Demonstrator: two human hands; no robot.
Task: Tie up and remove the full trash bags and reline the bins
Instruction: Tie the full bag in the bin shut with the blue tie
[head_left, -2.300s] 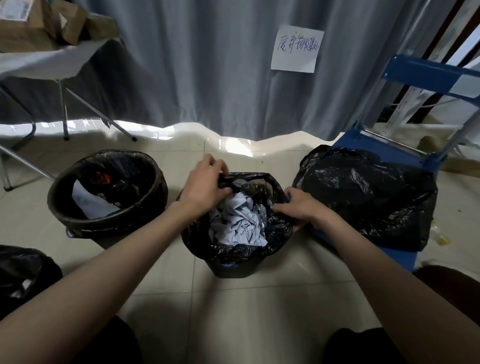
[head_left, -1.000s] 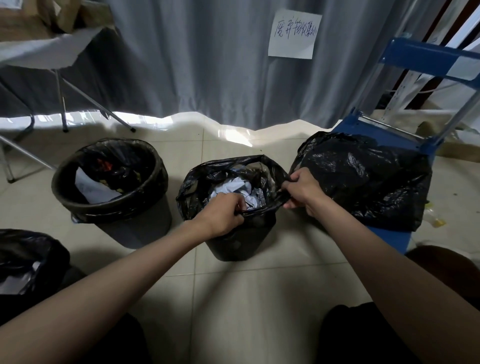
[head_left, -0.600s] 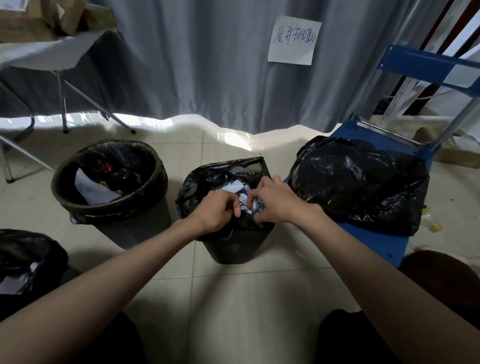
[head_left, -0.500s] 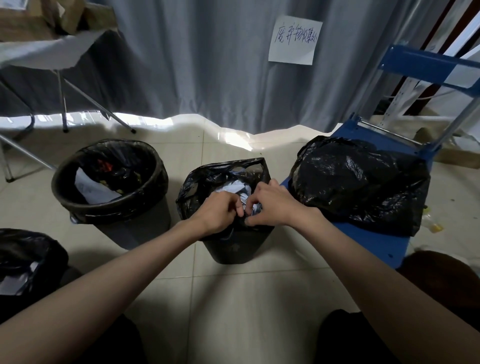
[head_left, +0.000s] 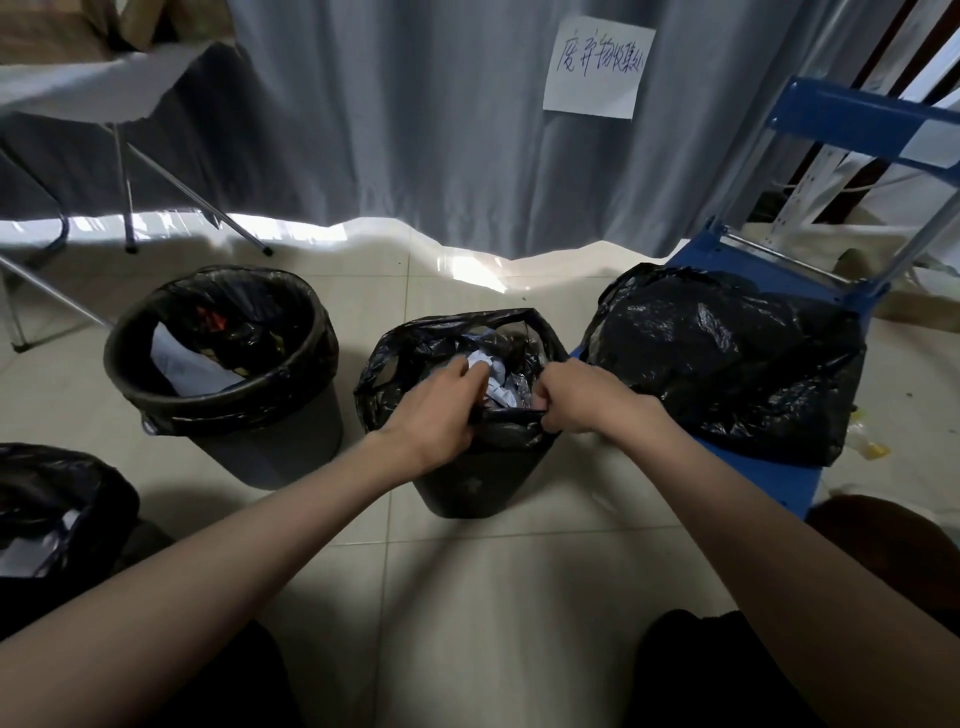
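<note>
A small dark bin (head_left: 478, 483) stands on the tiled floor in the middle, lined with a black trash bag (head_left: 400, 353) full of crumpled white paper (head_left: 498, 384). My left hand (head_left: 436, 410) and my right hand (head_left: 576, 400) both grip the near edge of that bag, a short stretch of it pulled taut between them. The bag's far rim stands up loose. A larger round bin (head_left: 234, 441) with its own black liner and some trash stands to the left.
A filled black bag (head_left: 727, 358) lies on a blue platform cart (head_left: 769, 473) at the right. Another black bag (head_left: 52, 499) sits at the lower left. A grey curtain with a paper note (head_left: 597, 67) hangs behind; folding table legs (head_left: 130, 202) stand far left.
My hands went from the bag's far and right edges to its near edge, met over the bin, and have now drawn slightly apart, stretching the bag's edge between them.
</note>
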